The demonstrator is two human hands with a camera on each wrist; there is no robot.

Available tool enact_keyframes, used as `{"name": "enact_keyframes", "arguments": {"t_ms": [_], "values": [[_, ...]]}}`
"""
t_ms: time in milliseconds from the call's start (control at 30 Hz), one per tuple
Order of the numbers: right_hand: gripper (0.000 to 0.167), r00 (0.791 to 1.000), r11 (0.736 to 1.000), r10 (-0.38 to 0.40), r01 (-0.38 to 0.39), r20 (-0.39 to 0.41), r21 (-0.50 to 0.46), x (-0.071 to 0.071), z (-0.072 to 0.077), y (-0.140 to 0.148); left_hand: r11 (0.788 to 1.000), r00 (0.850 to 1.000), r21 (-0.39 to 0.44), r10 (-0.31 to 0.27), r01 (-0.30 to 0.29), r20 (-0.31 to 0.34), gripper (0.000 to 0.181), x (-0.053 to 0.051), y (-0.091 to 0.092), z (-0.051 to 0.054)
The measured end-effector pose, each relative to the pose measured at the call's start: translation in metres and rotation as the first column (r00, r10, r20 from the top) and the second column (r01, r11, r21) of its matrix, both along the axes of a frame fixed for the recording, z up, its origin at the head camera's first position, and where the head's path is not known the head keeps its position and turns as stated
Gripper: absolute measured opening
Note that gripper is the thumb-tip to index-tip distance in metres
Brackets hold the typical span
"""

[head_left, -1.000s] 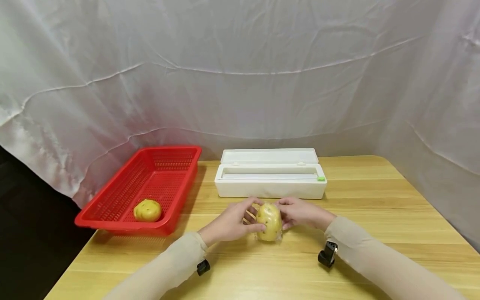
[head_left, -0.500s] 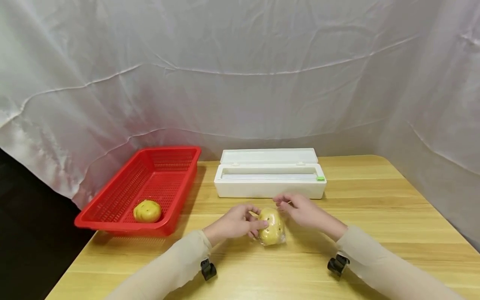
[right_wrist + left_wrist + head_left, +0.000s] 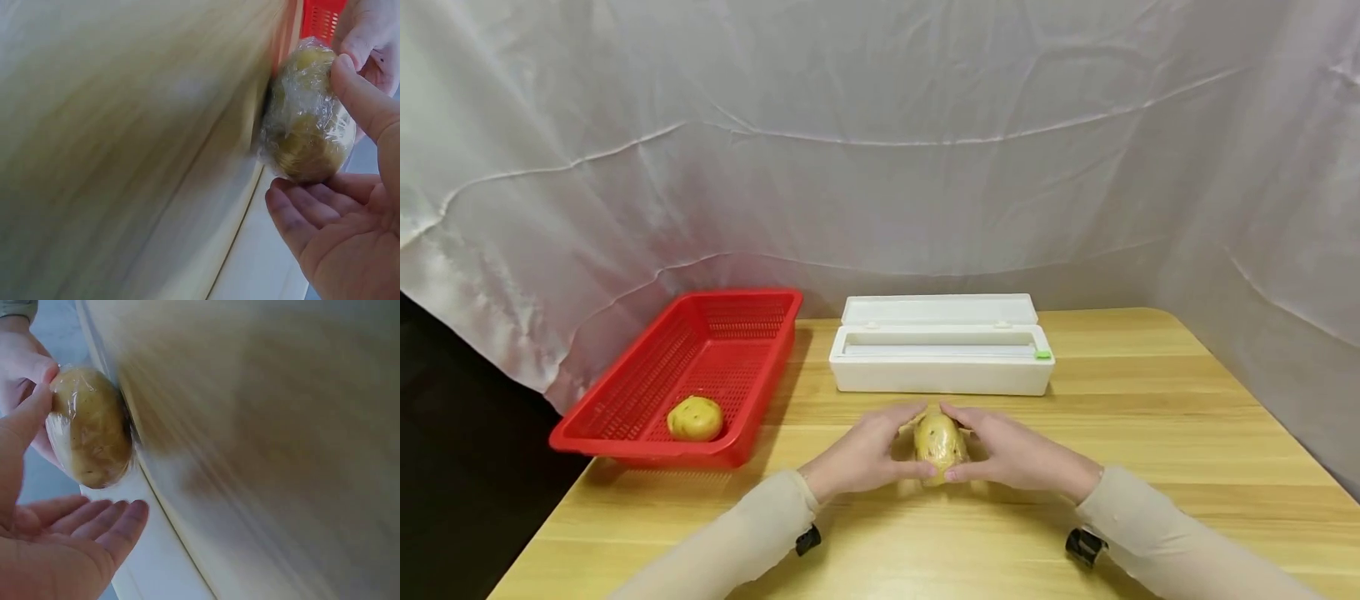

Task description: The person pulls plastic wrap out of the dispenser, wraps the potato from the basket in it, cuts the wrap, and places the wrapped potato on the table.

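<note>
A yellow potato (image 3: 940,443) wrapped in clear film stands between both hands, low over the wooden table. My left hand (image 3: 863,452) curves round its left side, thumb on the near face; in the left wrist view the fingers of the left hand (image 3: 69,544) lie below the potato (image 3: 94,428). From the right, my right hand (image 3: 1017,448) holds it with thumb in front and fingertips at the far end. Crinkled film covers the potato (image 3: 306,119) in the right wrist view, where the right hand's (image 3: 350,219) fingertips touch its lower end.
A red perforated basket (image 3: 767,375) at the left holds another potato (image 3: 696,418). Behind the hands sits a white box (image 3: 942,377) with its lid raised, a roll inside and a green piece at its right end. A grey curtain (image 3: 925,208) hangs behind the table.
The right hand left the potato, hovered beside its far right side, and is back against it with the thumb in front. The potato has turned more upright and shifted slightly left.
</note>
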State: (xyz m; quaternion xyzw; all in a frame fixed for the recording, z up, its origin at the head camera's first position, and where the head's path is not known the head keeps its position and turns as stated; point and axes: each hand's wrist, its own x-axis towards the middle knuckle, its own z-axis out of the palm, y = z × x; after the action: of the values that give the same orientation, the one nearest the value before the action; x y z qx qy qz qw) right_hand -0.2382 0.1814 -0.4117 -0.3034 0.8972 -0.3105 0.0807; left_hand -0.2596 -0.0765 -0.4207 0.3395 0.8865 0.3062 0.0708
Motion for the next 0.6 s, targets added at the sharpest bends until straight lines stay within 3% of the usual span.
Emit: {"name": "enact_keyframes", "arguments": {"t_ms": [400, 533, 600], "values": [[0.096, 0.996, 0.997, 0.059, -0.056, 0.060, -0.045, -0.009, -0.002, 0.005, 0.998, 1.000, -0.055, -0.025, 0.025, 0.008, 0.090, -0.001, 0.012, 0.015], [0.094, 0.997, 0.998, 0.051, -0.049, 0.052, -0.029, -0.010, -0.001, 0.008, 0.997, 1.000, -0.075, -0.021, 0.021, -0.004, 0.089, -0.004, 0.017, 0.015], [0.095, 0.998, 0.999, 0.043, -0.043, 0.048, -0.006, -0.008, 0.000, 0.009, 0.998, 1.000, -0.060, -0.016, 0.018, 0.026, 0.089, -0.003, 0.018, 0.012]]}}
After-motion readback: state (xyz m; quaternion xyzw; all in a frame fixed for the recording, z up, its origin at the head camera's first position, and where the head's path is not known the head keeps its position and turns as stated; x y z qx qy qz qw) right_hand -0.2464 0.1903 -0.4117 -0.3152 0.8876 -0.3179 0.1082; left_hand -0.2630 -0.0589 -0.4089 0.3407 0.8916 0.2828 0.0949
